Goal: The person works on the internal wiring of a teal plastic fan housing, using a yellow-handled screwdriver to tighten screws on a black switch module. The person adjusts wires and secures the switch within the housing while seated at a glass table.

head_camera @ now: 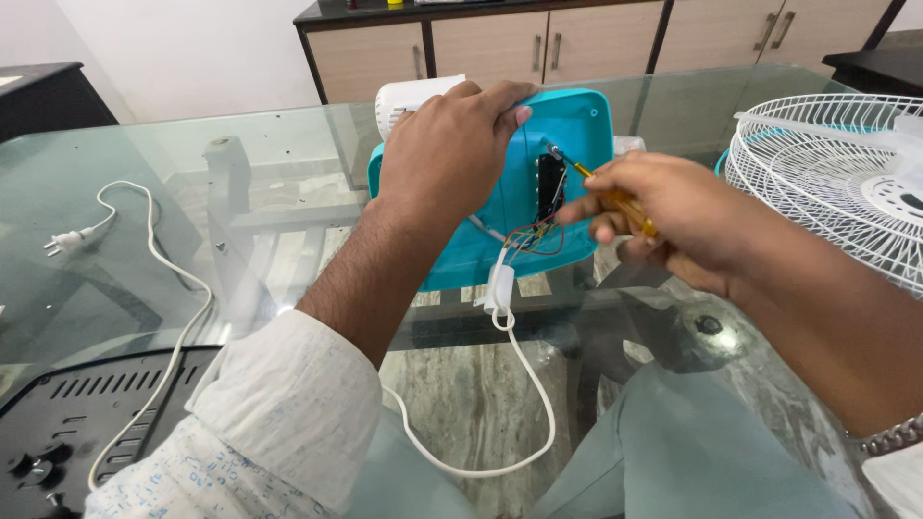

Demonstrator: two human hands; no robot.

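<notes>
Teal fan base (577, 125) | our left hand (452, 144) clenches its top edge | our right hand (663, 216) grips screwdriver (601, 187), tip at opened wiring slot (550, 187) | fan grille (836, 173) off, on tabletop (144, 154)

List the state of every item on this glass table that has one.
fan base: turquoise, tipped on edge, opened, wires exposed
left hand: gripping the base's top edge
right hand: holding the screwdriver
screwdriver: tip at the base's opening
plug: unplugged, lying on the glass
fan grille: detached, lying flat
</notes>
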